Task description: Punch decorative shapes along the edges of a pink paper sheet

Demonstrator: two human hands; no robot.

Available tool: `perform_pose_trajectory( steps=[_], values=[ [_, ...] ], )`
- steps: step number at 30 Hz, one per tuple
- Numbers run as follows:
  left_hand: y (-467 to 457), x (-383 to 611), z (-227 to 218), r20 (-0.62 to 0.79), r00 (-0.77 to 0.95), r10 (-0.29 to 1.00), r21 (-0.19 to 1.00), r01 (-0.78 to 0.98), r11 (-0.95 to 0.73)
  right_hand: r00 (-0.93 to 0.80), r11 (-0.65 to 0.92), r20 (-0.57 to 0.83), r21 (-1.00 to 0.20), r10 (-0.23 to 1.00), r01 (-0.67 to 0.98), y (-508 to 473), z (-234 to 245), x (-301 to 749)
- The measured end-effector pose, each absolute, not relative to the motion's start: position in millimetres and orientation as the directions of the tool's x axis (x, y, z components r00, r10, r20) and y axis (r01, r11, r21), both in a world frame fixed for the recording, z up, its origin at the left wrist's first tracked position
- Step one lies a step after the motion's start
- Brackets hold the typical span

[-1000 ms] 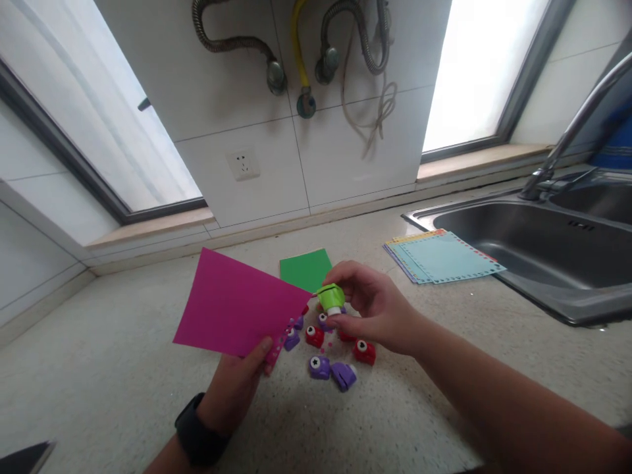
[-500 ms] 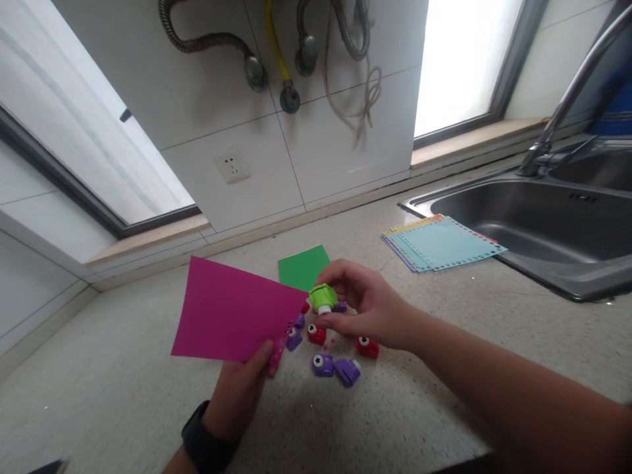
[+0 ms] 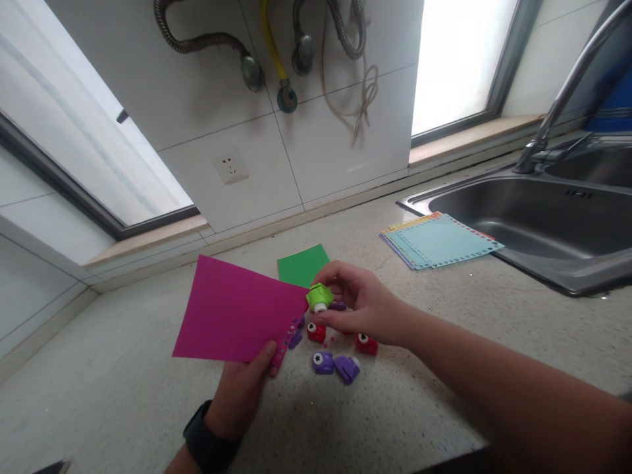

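Note:
My left hand [image 3: 247, 388] grips a magenta sheet of paper [image 3: 237, 313] by its lower edge, thumb on top. Small shaped holes run along the sheet's right edge. Between the thumb and fingers of my right hand [image 3: 358, 299] is a lime-green craft punch [image 3: 320, 296] with a white button facing down. The punch is at the sheet's upper right corner; whether the paper sits in its slot I cannot tell. Below my right hand lie a red punch [image 3: 316, 332], another red punch [image 3: 366, 343], a purple punch with a star [image 3: 323, 363] and a tilted purple punch [image 3: 347, 369].
Green paper [image 3: 302, 264] lies behind my right hand. A stack of light-blue, yellow and purple sheets with punched edges [image 3: 442, 240] overlaps the rim of the steel sink [image 3: 533, 217] at the right. Tiny magenta cut-outs [image 3: 332, 338] lie among the punches.
The magenta sheet has tilted slightly, its upper left corner shifting right. The green punch is a little further left, still at the sheet's corner. Both hands keep their hold.

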State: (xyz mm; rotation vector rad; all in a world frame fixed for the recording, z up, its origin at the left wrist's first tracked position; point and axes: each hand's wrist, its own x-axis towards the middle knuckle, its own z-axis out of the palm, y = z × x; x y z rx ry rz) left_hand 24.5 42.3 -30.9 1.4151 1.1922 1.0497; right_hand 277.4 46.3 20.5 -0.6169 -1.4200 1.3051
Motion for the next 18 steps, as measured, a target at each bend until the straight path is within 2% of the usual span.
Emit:
perform_pose_trajectory(
  steps=[10, 15, 18],
  values=[
    [43, 22, -39, 0.020, 0.134, 0.991, 0.985, 0.166, -0.043, -0.350, 0.026, 0.145, -0.946, 0.926, -0.323, 55, 15, 273],
    [42, 24, -32, 0.043, 0.045, 0.998, 0.988, 0.149, -0.049, -0.347, -0.042, 0.057, -0.961, 0.936, -0.272, 56, 13, 272],
    [42, 25, -29, 0.035, 0.053, 0.998, 0.986, 0.160, -0.043, -0.356, -0.069, 0.016, -0.972, 0.934, -0.225, 57, 10, 271]
  ],
)
